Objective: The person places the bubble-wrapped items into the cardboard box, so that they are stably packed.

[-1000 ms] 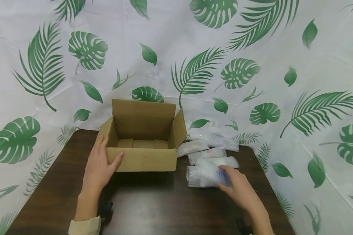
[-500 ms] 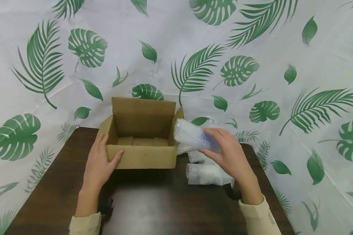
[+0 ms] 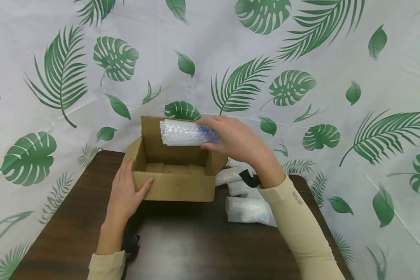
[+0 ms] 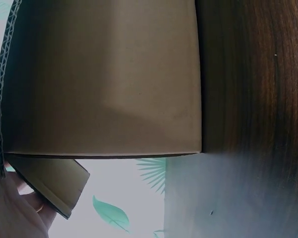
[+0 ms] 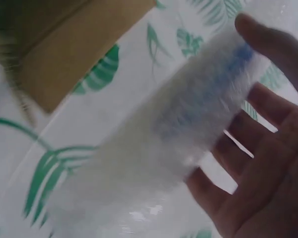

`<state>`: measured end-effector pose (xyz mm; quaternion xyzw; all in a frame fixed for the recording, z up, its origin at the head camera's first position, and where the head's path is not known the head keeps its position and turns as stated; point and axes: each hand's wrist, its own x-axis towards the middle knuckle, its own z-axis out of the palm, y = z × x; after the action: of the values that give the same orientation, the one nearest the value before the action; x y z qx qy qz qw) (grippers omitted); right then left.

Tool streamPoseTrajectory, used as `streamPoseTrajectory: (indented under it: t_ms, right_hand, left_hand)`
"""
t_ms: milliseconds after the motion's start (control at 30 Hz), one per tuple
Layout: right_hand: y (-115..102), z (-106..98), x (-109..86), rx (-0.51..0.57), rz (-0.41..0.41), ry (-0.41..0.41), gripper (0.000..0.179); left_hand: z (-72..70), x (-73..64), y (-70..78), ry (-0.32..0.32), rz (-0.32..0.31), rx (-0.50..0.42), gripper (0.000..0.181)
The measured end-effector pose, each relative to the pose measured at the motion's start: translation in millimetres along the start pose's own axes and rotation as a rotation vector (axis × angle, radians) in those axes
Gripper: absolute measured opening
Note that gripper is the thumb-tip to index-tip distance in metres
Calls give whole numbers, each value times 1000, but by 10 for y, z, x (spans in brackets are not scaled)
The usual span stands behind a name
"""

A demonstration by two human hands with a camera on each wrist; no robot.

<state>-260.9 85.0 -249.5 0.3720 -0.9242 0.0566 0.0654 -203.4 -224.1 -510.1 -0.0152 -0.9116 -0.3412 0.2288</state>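
Observation:
An open cardboard box [image 3: 175, 188] stands toward the back of the table, flaps spread. My left hand [image 3: 124, 196] grips its front left corner, thumb along the front flap and fingers at the left side. In the left wrist view those fingers [image 4: 32, 206] sit by a flap below the box wall [image 4: 124, 89]. Above the box opening, my right hand [image 3: 236, 138] holds a bubble-wrapped package [image 3: 180, 133] by its right end. The package is long, whitish and has a blue patch. Its contents are blurred by the wrap in the right wrist view.
Several more bubble-wrapped packages [image 3: 248, 210] lie right of the box, partly behind the right forearm [image 3: 301, 225]. The dark wooden table [image 3: 189, 245] ends near a white leaf-printed backdrop [image 3: 203, 58] at the back and sides.
My right hand has lifted the package with the blue patch from the pile and carried it left and up over the box. The left hand stays on the box corner.

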Motion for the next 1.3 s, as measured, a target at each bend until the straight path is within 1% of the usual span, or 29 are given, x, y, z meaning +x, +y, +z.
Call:
streamPoseTrajectory:
  t_ms: [100, 200, 267, 400, 533, 633, 700, 767, 900, 933, 1000, 1033, 1067, 1200, 1267, 1300]
  right_hand:
    - [-133, -13, 361, 34, -23, -167, 63]
    - [-242, 70, 646, 64, -41, -292, 61]
    - [-296, 149, 799, 71, -49, -353, 59]
    - [-352, 303, 1069, 49, -43, -475, 55]
    - [-367, 480, 1268, 30, 12, -629, 57]
    - [-384, 643, 1364, 11, 66, -726, 59]
    - [-406, 760, 1402, -11, 99, -769, 57]
    - [-439, 869, 1424, -49, 129, -798, 50]
    - [-515, 1084, 1450, -139, 138, -830, 15]
    - [-532, 1137, 1455, -156, 137, -838, 13]
    - [-556, 1246, 1462, -169, 126, -856, 22]
    - [-565, 1298, 1464, -164, 122, -866, 22]
    - [-580, 1343, 1469, -159, 132, -874, 16]
    - [-562, 1485, 1477, -136, 133, -899, 5]
    - [-545, 1527, 1481, -102, 145, -904, 16]
    - [-526, 1546, 1481, -77, 143, -911, 16]
  left_hand:
    - [-12, -18, -4, -8, -3, 3, 96]
    - [-20, -19, -13, -13, -2, -3, 96]
    - [-21, -11, -18, -10, -2, -8, 96]
    - [-28, 17, -31, -3, -12, -10, 95]
    - [-39, 10, -30, -8, -24, -12, 95]
    - [-40, 1, -22, -8, -21, -16, 95]
    - [-36, 2, -18, -5, -14, -17, 94]
    - [-36, 8, -12, -2, -7, -20, 94]
    - [-44, 23, -11, 5, -1, -21, 94]
    - [-46, 23, -11, 5, -2, -23, 94]
    - [-48, 19, -14, 3, -2, -27, 94]
    - [-44, 17, -17, -1, -4, -30, 94]
    - [-42, 14, -17, -5, -4, -32, 94]
    - [-35, 8, -16, -18, -6, -40, 94]
    - [-37, 8, -16, -16, -7, -40, 94]
    - [-37, 10, -17, -12, -8, -38, 94]
